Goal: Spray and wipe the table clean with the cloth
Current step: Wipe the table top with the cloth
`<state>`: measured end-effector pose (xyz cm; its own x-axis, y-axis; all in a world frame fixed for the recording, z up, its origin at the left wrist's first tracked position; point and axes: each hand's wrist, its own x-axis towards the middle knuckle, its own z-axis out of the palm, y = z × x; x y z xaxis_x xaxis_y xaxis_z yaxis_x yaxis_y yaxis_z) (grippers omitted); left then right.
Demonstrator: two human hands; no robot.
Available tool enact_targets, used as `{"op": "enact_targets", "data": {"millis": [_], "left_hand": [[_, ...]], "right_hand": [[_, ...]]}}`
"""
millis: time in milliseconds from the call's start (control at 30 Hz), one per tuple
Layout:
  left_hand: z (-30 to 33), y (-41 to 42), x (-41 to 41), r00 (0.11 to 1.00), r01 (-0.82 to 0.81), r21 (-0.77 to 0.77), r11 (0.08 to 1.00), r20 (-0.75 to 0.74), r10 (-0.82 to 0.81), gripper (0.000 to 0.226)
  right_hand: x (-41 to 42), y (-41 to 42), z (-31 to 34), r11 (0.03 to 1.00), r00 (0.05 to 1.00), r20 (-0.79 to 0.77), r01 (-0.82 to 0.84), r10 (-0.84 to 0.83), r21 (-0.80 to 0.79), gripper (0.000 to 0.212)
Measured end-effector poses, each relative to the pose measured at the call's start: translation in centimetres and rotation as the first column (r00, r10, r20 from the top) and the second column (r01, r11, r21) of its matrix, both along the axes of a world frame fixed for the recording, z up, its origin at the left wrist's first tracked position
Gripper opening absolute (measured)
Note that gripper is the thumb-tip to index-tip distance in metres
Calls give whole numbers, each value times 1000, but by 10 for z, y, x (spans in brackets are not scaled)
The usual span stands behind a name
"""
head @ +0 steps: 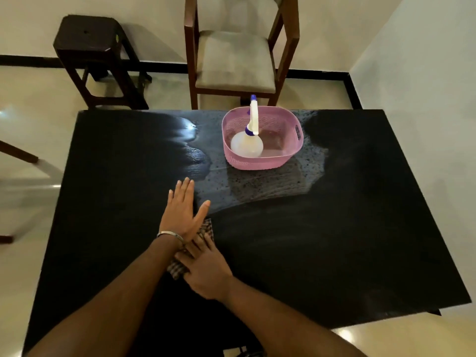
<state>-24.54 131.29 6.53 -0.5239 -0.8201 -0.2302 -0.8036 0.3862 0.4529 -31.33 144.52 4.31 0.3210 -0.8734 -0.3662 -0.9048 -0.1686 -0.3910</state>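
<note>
A black table (334, 240) fills the view, with wet streaks and droplets in its far middle. A checked cloth (176, 269) lies near the front centre. My right hand (206, 271) presses flat on it, fingers pointing away. My left hand (183, 212) rests flat on the table just beyond, fingers spread, its wrist crossing over the right fingertips and the cloth's far end. A white spray bottle (247, 144) with a blue collar and nozzle stands inside a pink plastic basket (283, 155) at the far centre.
A wooden chair (234, 63) with a grey cushion stands past the far edge. A dark stool (90, 42) is at the far left. A wall runs along the right side.
</note>
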Motion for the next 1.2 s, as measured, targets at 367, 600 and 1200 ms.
{"op": "enact_targets", "data": {"millis": [367,600,1200], "left_hand": [[-4,2,2,998,50,-7,999,-45,-50,86],[-1,8,-12,999,36,-11,999,-27,-36,88],[4,-2,19,1000,-22,2,1000,17,21,88]], "right_hand": [[-238,88,-4,296,264,-245,949,-933,-107,67],[-36,28,3,899,896,-78,435,-437,-38,65],[-327,94,-1,225,192,-299,971,-935,-82,62]]}}
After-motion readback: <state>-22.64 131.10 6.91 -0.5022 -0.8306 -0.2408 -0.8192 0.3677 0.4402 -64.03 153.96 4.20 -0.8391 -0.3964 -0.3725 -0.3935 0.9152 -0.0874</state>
